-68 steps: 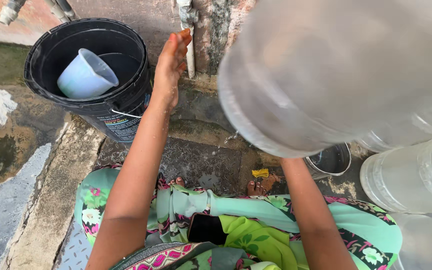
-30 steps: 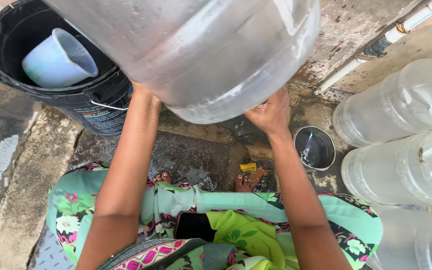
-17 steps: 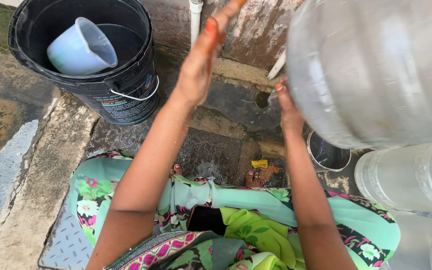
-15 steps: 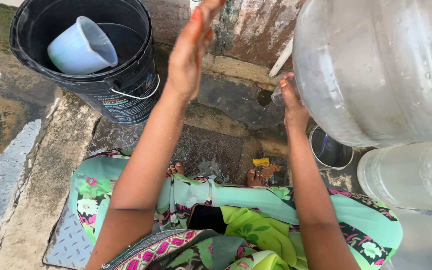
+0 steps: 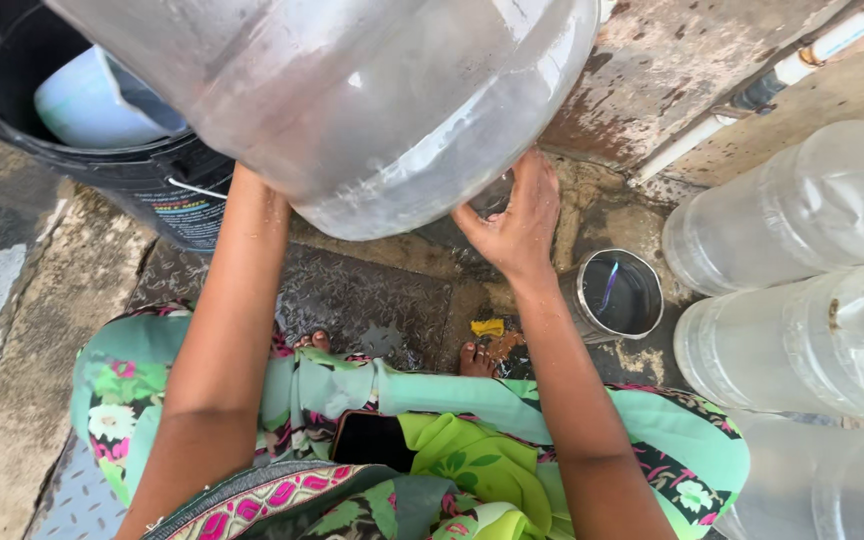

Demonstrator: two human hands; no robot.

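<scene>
**Visitor:** Up near the top of the view, what is that big clear shape?

**Onlooker:** Above both arms hangs a large clear water jug (image 5: 352,100), tilted, its round base toward the person and its long axis running up and away, out of the top edge. Its neck is out of sight.

**Visitor:** Where are the hands against it?

**Onlooker:** Right hand (image 5: 514,220) sits at the lower right rim of the base, fingers spread, palm turned up under the curve, touching it from below. Left hand is hidden: the forearm rises straight up and disappears behind the jug's lower left side, so I cannot tell whether it is spread or closed. The jug lies above and slightly left of the right hand, between the two arms.

**Visitor:** Which hand is nearer to the jug?

**Onlooker:** Both meet it, as far as I can see; only the right one shows its contact.

**Visitor:** What is around them?

**Onlooker:** At upper left a black bucket (image 5: 72,150) holds a pale blue mug (image 5: 92,100), just beside the left forearm. Below the right hand, on wet stone floor (image 5: 372,290), stands a small steel cup (image 5: 617,295) with water. More clear jugs (image 5: 802,210) lie stacked at the right, well apart from the hands. A white pipe (image 5: 802,55) runs along the wall.
</scene>
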